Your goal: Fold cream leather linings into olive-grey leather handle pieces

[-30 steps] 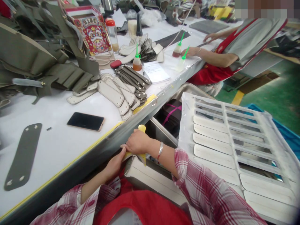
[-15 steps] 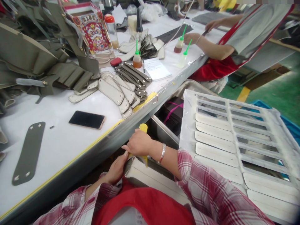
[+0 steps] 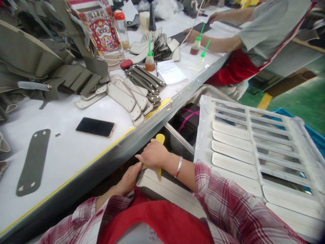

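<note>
Beside the surface point(image 3: 68, 156), our right grip point(image 3: 155, 154) is wrapped around the yellow tool point(image 3: 160, 138), over the panel point(image 3: 175, 196); our left grip point(image 3: 130, 177), we cannot tell. Phone point(image 3: 95, 127) and straps point(image 3: 121, 96) lie on the surface, rack point(image 3: 205, 132) beside.

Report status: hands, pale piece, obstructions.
Right hand gripping yellow tool. Left hand at end of pale piece. Piece partly hidden. Table edge close by.

Green flr point(image 3: 291, 98) w/ yellow stripe point(image 3: 264, 100) upper R, white-topped tbl point(image 3: 67, 152) on L.
</note>
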Motion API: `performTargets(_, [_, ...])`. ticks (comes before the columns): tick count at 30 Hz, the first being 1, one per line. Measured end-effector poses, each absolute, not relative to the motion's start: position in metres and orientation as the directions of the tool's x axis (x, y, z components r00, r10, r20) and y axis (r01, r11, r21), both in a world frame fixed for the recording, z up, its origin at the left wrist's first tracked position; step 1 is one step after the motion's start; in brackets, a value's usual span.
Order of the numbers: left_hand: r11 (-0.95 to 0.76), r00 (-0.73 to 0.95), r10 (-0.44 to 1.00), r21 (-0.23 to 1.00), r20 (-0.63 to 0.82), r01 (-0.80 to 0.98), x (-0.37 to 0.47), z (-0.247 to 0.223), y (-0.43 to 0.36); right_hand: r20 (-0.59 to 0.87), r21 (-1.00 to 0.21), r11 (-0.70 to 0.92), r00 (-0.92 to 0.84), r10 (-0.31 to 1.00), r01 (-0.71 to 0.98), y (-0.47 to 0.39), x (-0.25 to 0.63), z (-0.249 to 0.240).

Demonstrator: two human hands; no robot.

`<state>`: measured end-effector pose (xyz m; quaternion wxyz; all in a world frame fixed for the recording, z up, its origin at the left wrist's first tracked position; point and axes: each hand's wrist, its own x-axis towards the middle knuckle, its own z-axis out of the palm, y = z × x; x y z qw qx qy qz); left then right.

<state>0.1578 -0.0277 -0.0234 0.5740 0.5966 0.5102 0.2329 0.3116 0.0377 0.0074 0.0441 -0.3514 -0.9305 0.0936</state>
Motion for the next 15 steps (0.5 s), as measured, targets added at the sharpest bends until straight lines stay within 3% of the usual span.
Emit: performTargets(15, [0.156, 0.557, 0.775, 0.945, -0.298, 0.288, 0.161, -0.015, -0.016, -0.006, -0.196, 0.475, -0.486, 0.874, 0.858, -0.002, 0.324, 0.004])
